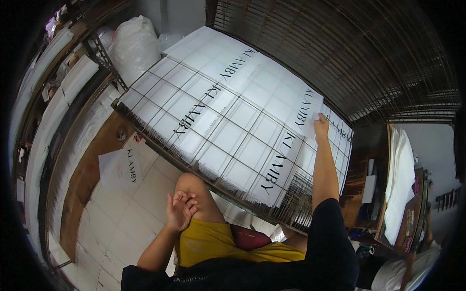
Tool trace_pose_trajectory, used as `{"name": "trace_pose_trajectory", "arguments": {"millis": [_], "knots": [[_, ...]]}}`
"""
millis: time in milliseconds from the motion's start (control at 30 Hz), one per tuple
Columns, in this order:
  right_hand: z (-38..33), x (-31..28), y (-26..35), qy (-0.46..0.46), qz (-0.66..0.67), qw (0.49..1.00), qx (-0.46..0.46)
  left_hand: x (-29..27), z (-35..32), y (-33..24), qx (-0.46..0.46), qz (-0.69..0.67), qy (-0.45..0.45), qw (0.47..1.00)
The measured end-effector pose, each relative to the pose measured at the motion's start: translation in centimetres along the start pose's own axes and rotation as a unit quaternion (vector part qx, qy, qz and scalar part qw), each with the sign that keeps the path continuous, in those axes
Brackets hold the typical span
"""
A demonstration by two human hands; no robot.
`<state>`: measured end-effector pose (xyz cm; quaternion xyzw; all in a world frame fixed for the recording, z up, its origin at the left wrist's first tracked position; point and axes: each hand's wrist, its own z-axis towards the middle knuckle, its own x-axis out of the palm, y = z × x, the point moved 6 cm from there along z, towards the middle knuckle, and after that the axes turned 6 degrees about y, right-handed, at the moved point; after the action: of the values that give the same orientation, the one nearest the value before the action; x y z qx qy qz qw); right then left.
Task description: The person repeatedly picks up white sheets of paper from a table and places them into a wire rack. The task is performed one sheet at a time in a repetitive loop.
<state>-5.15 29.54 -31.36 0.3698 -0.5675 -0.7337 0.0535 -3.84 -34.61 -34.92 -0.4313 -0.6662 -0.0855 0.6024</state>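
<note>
Head view: right hand (320,127) is out at arm's length over the rack, fingers closed narrow on the near-right edge of a thin translucent white sheet with black lettering (293,104). Exact contact sits behind the knuckles; reads as an edge pinch, probably to keep skin off the lettered face. That sheet lies flat, spreading leftward from those fingers.

Under the fingers: dark metal wire-grid tray (300,194), bare mesh showing toward the wearer. Left of the fingers, other lettered white sheets (208,123) lie flat in rows among the wires. Likely spaced like that so air gets round them and the faces don't rub; my read only.

Beyond the right fingertips, more brown wire-grid trays (349,58) stand tilted up, presumably to give access to this level.

Left hand (180,212): palm up, fingers loosely curled, half wide, nothing in them. It's by the bare left knee (191,186); can't tell if it touches. Looks parked, since the reach is one-handed.

Left of those left fingers, past the knee: loose white lettered sheet (114,169) down low, over pale floor tiles (107,237). Far beyond them, a bulging white plastic sack (136,48).
</note>
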Motion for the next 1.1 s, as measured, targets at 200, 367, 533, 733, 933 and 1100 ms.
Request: {"name": "trace_pose_trajectory", "arguments": {"millis": [200,367,533,733,933,1100], "knots": [[-1.5,-1.3,2.0,-0.049,-0.098,0.993,-0.038,0.1,0.2,-0.1,-0.002,0.011,0.004,1.000],[-6.9,-4.3,5.5,-0.069,-0.144,0.974,-0.158,0.5,0.2,-0.2,0.000,0.024,-0.006,1.000],[-18.1,-11.2,10.2,-0.111,-0.187,0.944,-0.247,0.1,-0.3,-0.1,0.011,0.024,-0.019,0.999],[-30.3,-26.9,14.0,-0.343,-0.401,0.797,-0.293,0.1,-0.3,-0.1,-0.006,0.041,0.026,0.999],[-38.7,-38.0,8.3,-0.457,-0.555,0.689,-0.090,0.5,-0.5,0.1,-0.032,0.065,-0.018,0.997],[-40.6,-38.4,5.6,-0.365,-0.431,0.817,-0.116,0.5,-1.0,0.6,-0.026,0.089,-0.008,0.996]]}}
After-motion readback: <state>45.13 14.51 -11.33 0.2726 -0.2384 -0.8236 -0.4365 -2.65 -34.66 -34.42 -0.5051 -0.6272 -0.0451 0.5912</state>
